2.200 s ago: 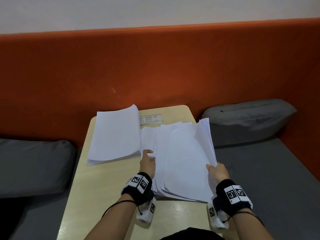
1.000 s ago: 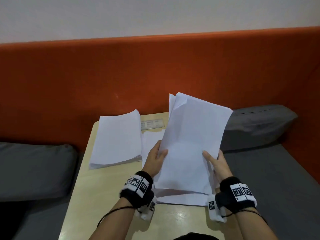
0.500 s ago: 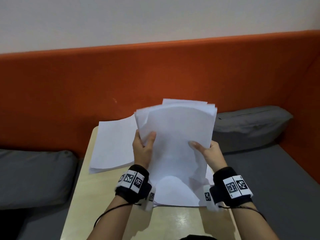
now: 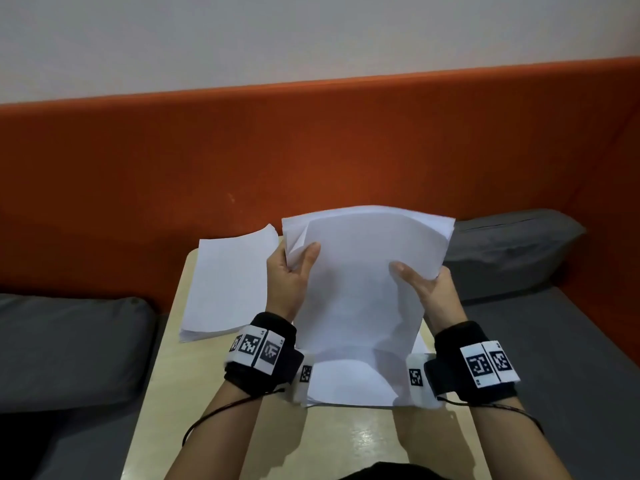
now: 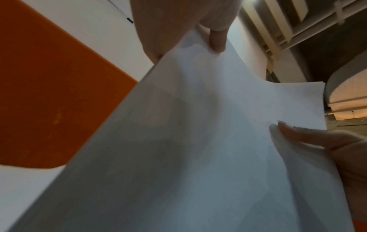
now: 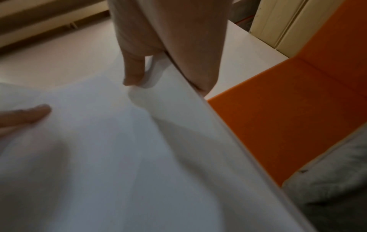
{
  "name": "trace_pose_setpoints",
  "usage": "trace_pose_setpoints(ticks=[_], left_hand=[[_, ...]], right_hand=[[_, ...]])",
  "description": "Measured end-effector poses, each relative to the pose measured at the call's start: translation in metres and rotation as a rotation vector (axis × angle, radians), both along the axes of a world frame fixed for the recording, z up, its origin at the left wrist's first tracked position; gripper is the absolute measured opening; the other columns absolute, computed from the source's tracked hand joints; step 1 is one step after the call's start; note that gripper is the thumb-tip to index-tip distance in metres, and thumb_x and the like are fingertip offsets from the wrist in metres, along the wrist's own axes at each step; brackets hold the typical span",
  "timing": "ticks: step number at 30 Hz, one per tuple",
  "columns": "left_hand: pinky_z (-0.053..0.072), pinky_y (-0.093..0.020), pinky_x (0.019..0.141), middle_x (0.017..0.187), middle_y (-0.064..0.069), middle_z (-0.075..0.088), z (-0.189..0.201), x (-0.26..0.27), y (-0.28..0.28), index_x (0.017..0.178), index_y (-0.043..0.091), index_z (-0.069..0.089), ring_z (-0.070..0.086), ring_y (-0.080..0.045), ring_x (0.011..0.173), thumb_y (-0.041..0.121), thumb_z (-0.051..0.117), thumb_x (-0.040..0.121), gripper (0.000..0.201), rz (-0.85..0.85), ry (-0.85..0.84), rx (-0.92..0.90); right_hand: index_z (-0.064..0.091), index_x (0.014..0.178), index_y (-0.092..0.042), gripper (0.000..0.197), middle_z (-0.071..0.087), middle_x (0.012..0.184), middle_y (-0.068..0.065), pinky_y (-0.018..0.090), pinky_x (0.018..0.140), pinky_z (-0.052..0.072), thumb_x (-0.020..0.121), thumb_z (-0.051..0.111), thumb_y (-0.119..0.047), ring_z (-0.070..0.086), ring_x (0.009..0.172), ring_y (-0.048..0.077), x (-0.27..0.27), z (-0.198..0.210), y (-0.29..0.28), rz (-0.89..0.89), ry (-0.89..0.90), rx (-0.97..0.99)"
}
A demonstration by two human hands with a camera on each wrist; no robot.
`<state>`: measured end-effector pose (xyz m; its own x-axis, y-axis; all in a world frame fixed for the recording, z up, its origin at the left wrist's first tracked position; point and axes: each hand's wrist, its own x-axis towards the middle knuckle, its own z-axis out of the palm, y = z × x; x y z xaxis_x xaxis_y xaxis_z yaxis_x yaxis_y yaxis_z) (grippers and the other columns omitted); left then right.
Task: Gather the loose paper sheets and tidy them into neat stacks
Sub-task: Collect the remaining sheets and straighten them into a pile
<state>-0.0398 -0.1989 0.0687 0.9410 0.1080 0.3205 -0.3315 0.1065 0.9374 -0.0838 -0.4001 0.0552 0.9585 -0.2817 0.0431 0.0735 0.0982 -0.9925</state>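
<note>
1. Head view: the left hand (image 4: 289, 275) and right hand (image 4: 424, 285) each have a grip on one side edge of a sheaf of paper (image 4: 360, 289), thumbs curled over its front, fingers behind. The sheaf stands upright between them, its lower edge on loose sheets (image 4: 349, 379) lying on the bench (image 4: 214, 393). A flat paper stack (image 4: 228, 282) lies just left of the left grip. A grey cushion (image 4: 512, 251) sits beyond the right grip.
2. Left wrist view: the left thumb (image 5: 217, 39) presses the sheaf's (image 5: 198, 149) front; the right hand (image 5: 337, 146) pinches its far edge.
3. Right wrist view: the right thumb (image 6: 133, 69) curls onto the sheaf (image 6: 119, 157), fingers behind its edge.
</note>
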Motion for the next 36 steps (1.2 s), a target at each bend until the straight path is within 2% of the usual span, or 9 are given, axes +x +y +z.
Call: trace_pose_setpoints(ticks=[5, 8, 13, 20, 25, 30, 32, 34, 36], left_hand=[[0.053, -0.016, 0.062, 0.087, 0.005, 0.068, -0.050, -0.002, 0.001, 0.095, 0.014, 0.063, 0.066, -0.011, 0.079, 0.012, 0.061, 0.089, 0.007, -0.072, 0.303, 0.063], [0.051, -0.019, 0.075, 0.096, 0.000, 0.067, -0.085, 0.001, 0.009, 0.101, 0.011, 0.061, 0.064, -0.017, 0.089, 0.009, 0.055, 0.092, 0.011, -0.168, 0.346, 0.249], [0.038, -0.025, 0.094, 0.129, -0.017, 0.053, -0.137, 0.014, 0.028, 0.126, -0.002, 0.050, 0.051, -0.027, 0.120, 0.008, 0.054, 0.093, 0.035, -0.043, 0.556, 0.649], [0.034, -0.041, 0.104, 0.147, -0.015, 0.024, -0.149, 0.021, 0.014, 0.138, 0.007, 0.031, 0.026, -0.032, 0.132, 0.020, 0.051, 0.092, 0.051, 0.057, 0.686, 1.146], [0.037, -0.039, 0.101, 0.143, -0.016, 0.026, -0.147, 0.023, 0.013, 0.136, 0.005, 0.029, 0.031, -0.034, 0.129, 0.018, 0.050, 0.093, 0.049, 0.123, 0.689, 1.216], [0.037, -0.031, 0.098, 0.133, -0.022, 0.044, -0.150, 0.030, 0.021, 0.136, -0.003, 0.035, 0.045, -0.032, 0.122, -0.002, 0.045, 0.092, 0.045, 0.046, 0.631, 0.939], [0.042, -0.031, 0.090, 0.121, -0.019, 0.055, -0.151, 0.032, 0.025, 0.125, -0.002, 0.049, 0.054, -0.031, 0.111, 0.002, 0.047, 0.092, 0.033, 0.039, 0.659, 0.873], [0.043, -0.028, 0.073, 0.090, -0.010, 0.058, -0.150, 0.034, 0.031, 0.087, 0.003, 0.058, 0.058, -0.022, 0.082, 0.005, 0.051, 0.088, 0.007, -0.011, 0.693, 0.925], [0.034, -0.023, 0.059, 0.069, 0.001, 0.041, -0.146, 0.035, 0.038, 0.061, 0.012, 0.037, 0.044, -0.015, 0.063, 0.005, 0.059, 0.083, 0.032, -0.122, 0.761, 1.023]], right_hand=[[0.062, 0.109, -0.004, 0.023, 0.065, 0.113, 0.017, 0.032, 0.085, 0.049, 0.086, 0.063, -0.006, 0.061, 0.102, 0.027, 0.004, -0.051, 0.002, 0.020, 0.231, -0.094], [0.057, 0.118, 0.007, 0.031, 0.062, 0.115, 0.021, 0.032, 0.087, 0.044, 0.089, 0.058, -0.003, 0.057, 0.100, 0.023, 0.010, -0.070, -0.008, -0.159, 0.271, -0.109], [0.062, 0.111, 0.003, 0.030, 0.066, 0.105, 0.024, 0.037, 0.084, 0.047, 0.087, 0.058, -0.013, 0.061, 0.092, 0.027, 0.016, -0.085, -0.055, -0.427, 0.387, -0.170], [0.059, 0.116, 0.003, 0.032, 0.064, 0.101, 0.020, 0.038, 0.086, 0.047, 0.091, 0.054, -0.016, 0.061, 0.098, 0.036, 0.008, -0.106, -0.058, -0.385, 0.555, -0.279], [0.057, 0.119, 0.004, 0.033, 0.063, 0.109, 0.023, 0.038, 0.088, 0.046, 0.092, 0.053, -0.016, 0.059, 0.099, 0.036, 0.008, -0.114, -0.048, -0.341, 0.618, -0.290], [0.059, 0.113, 0.001, 0.029, 0.063, 0.097, 0.017, 0.035, 0.083, 0.047, 0.091, 0.054, -0.017, 0.059, 0.089, 0.031, 0.014, -0.116, -0.047, -0.336, 0.626, -0.265], [0.060, 0.112, 0.000, 0.028, 0.064, 0.096, 0.016, 0.036, 0.084, 0.048, 0.091, 0.054, -0.017, 0.061, 0.090, 0.033, 0.017, -0.118, -0.048, -0.345, 0.625, -0.240], [0.060, 0.110, -0.001, 0.026, 0.064, 0.095, 0.016, 0.036, 0.083, 0.048, 0.090, 0.055, -0.017, 0.061, 0.089, 0.033, 0.022, -0.117, -0.049, -0.345, 0.615, -0.215], [0.059, 0.110, 0.000, 0.025, 0.064, 0.098, 0.017, 0.037, 0.084, 0.048, 0.090, 0.055, -0.016, 0.062, 0.091, 0.033, 0.026, -0.113, -0.050, -0.332, 0.603, -0.167]])
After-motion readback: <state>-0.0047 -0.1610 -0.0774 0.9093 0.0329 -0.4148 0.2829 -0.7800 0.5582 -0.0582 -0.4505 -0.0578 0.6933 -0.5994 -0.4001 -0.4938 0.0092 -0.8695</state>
